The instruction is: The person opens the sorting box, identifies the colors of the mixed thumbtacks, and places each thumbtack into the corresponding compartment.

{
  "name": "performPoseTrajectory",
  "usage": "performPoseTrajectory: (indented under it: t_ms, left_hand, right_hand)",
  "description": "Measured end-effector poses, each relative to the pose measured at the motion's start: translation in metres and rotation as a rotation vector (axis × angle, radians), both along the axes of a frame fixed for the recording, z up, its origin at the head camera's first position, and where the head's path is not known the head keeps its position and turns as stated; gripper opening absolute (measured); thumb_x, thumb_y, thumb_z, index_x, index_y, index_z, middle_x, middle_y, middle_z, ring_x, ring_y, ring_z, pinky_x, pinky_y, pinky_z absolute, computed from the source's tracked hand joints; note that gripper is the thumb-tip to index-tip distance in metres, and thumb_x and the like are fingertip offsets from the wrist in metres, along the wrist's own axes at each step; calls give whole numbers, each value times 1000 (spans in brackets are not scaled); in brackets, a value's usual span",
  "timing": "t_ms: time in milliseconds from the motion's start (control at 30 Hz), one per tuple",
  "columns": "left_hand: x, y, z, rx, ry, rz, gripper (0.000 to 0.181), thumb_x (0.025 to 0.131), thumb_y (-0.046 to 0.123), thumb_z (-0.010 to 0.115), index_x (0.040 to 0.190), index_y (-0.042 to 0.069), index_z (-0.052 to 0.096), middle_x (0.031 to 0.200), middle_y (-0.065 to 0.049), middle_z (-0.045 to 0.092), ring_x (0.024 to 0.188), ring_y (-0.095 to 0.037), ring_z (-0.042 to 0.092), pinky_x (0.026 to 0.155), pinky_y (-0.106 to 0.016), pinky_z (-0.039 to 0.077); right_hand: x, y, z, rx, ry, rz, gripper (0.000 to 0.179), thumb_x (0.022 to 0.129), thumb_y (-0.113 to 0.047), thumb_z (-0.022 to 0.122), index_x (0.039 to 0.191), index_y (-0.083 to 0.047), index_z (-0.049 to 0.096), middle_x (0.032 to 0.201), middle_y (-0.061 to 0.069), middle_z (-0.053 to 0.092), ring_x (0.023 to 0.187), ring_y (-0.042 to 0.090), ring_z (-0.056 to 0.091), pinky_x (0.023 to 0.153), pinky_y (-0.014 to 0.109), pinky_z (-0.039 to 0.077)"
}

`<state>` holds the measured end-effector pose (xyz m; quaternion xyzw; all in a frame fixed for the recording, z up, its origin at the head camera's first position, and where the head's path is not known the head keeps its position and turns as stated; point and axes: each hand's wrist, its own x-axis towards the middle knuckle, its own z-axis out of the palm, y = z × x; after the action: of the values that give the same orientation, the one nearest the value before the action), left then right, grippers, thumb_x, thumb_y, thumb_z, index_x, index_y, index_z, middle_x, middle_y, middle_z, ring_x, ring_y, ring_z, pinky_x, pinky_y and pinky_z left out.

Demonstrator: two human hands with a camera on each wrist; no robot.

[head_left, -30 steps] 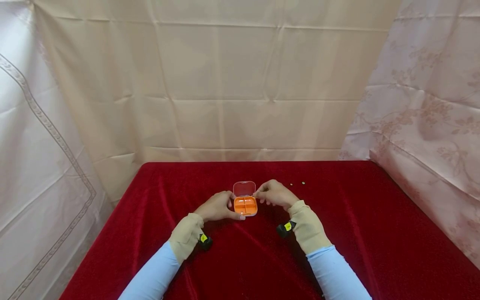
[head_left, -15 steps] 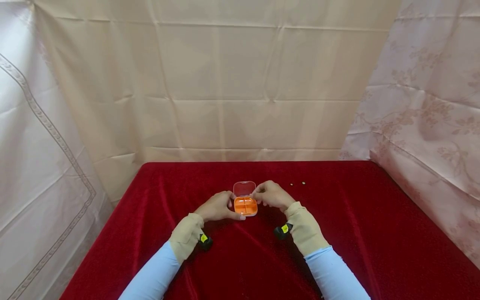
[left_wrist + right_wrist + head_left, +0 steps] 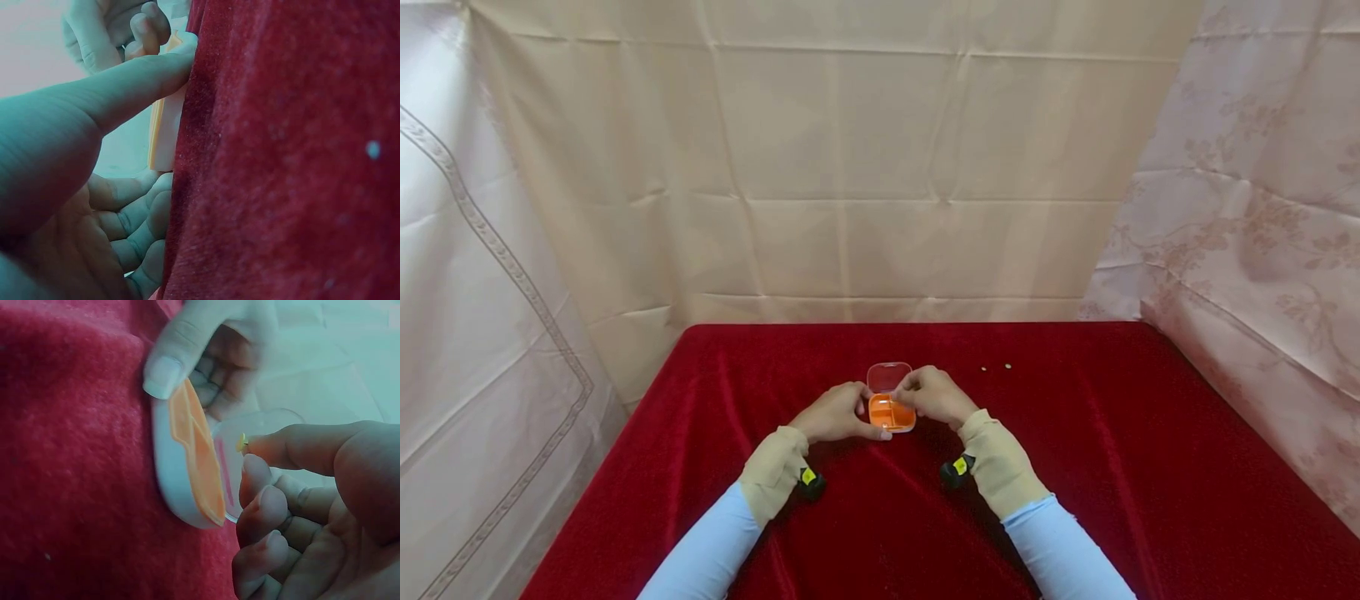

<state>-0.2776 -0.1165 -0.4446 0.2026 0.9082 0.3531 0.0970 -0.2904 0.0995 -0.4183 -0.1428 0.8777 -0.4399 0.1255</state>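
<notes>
An orange pill box [image 3: 880, 414] with a white base and divided compartments sits on the red cloth, its clear lid [image 3: 887, 373] standing up at the back. My left hand [image 3: 835, 413] grips the box from the left, thumb at the front and fingers behind. Over the box's back right compartment is my right hand [image 3: 936, 393]. Its thumb and forefinger pinch a small yellow pill [image 3: 242, 442], which the right wrist view shows above the orange compartments, in front of the lid. In the left wrist view, my left thumb crosses the box's side [image 3: 167, 131].
Two small pale pieces lie on the cloth to the right, a nearer-left piece [image 3: 983, 368] and a greenish piece [image 3: 1008, 366]. The red-covered table [image 3: 1075, 467] ends at a beige curtain [image 3: 880, 183], with patterned curtains at both sides.
My right hand has moved left, from beside the lid's right edge to over the box's back compartments. The left hand and the box stay where they were.
</notes>
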Motion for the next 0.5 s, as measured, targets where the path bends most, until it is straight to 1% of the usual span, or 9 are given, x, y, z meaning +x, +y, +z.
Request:
performPoseTrajectory:
  t_ms: [133,233,367,500]
  left_hand:
    - [0,0,0,-11,5,-4,61,77,42,91,115,6,61,91,-2,58,81,-15,53,73,-30,46]
    - [0,0,0,-19,7,-6,61,77,43,91,115,6,61,91,-2,58,81,-15,53,73,-30,45]
    - [0,0,1,-18,6,-11,61,78,42,91,116,5,61,92,-2,58,82,-15,53,72,-31,45]
    - [0,0,1,-20,-5,-2,60,78,42,91,116,6,61,92,-2,58,82,-15,53,73,-30,46]
  right_hand:
    - [2,-5,-2,11,12,-4,13,98,-15,70,99,-4,76,92,3,71,80,15,60,68,28,50]
    - [2,-7,-4,17,28,-12,12,98,-15,70,98,-4,76,93,3,71,83,15,61,71,29,51]
    - [3,-9,-5,22,54,-25,11,97,-15,71,96,-5,75,91,2,71,82,14,61,70,29,50]
    - [3,-10,-7,32,74,-28,10,96,-15,72,95,-5,76,90,1,71,81,14,61,69,28,49]
